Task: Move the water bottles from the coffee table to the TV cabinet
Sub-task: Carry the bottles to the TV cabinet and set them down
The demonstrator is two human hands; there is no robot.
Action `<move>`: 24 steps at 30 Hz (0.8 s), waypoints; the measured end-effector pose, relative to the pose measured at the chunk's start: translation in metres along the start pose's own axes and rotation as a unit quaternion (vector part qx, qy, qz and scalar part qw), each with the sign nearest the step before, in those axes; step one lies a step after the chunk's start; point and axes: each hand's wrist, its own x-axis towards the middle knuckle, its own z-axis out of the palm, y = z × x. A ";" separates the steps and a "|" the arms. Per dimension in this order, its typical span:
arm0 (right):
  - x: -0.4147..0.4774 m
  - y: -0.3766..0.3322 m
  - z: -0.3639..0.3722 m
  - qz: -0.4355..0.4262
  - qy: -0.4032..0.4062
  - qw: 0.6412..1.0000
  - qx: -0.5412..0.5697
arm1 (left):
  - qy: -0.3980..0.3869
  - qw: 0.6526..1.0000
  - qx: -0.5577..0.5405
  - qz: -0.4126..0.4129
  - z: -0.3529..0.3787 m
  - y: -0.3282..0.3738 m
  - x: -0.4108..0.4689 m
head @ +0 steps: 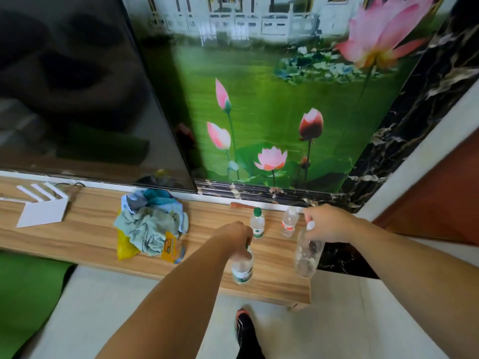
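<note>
Arms: both my forearms are bare, no sleeves showing.
Hands: my left hand (234,233) and right hand (328,224) wear no gloves.
Foot: black shoe (243,326) with orange-pink toe trim, below my left hand.

Wall (272,104): glossy mural of a green pond with pink lotus blooms, white balustrade along the top. Black marble trim (404,141) with pale veins frames the mural on the right and along its base. TV (72,86), dark screen, stands left, overlapping the mural's left edge; it reflects dim room shapes. Wooden cabinet (85,234), light grain, runs below both. Floor (108,307): pale tiles. Green mat (26,294) at lower left. Reddish-brown door (445,198) at far right, past a white frame. Light is even and soft.
</note>
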 end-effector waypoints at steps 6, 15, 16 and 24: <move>0.066 -0.002 0.016 0.050 -0.052 0.997 0.011 | -0.029 0.999 -0.017 -0.014 0.003 -0.058 0.064; 0.122 -0.001 0.062 0.098 -0.118 0.987 0.039 | -0.038 0.998 -0.027 -0.029 0.010 -0.102 0.130; 0.128 -0.001 0.064 0.099 -0.120 0.987 0.048 | -0.033 0.998 -0.040 -0.034 0.011 -0.104 0.137; 0.160 -0.004 0.088 0.109 -0.124 0.985 0.051 | -0.017 0.996 -0.073 -0.045 0.023 -0.114 0.186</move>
